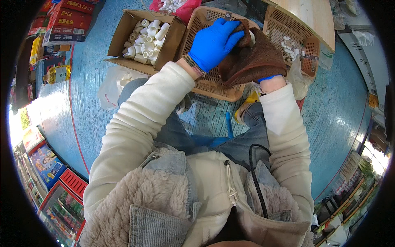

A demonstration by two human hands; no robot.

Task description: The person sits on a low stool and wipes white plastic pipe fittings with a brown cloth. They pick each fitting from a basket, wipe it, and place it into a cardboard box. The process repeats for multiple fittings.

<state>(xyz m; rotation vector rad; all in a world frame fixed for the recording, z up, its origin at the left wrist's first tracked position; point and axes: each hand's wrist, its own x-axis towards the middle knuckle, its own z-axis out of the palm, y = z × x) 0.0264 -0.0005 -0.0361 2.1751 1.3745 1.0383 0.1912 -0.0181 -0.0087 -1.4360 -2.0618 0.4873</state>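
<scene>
My left hand (214,43), in a blue glove, has its fingers curled on a fold of brown cloth (258,61) above a tan plastic basket (212,91). A bit of something white (252,38) shows between the folds by my left fingertips; most of it is covered. My right hand (268,78) reaches under the cloth from the right, and only its blue glove cuff and wrist show. The cloth hides its fingers. To the left of the basket stands an open cardboard box (173,43) full of white plastic pipe fittings (145,41).
A second tan basket (284,20) at the right holds several small white fittings (290,47). Behind the box lies a pink bag (187,10) of white pieces. Clear plastic bags (110,86) lie on the blue floor (98,53). Red boxes (70,20) are stacked far left.
</scene>
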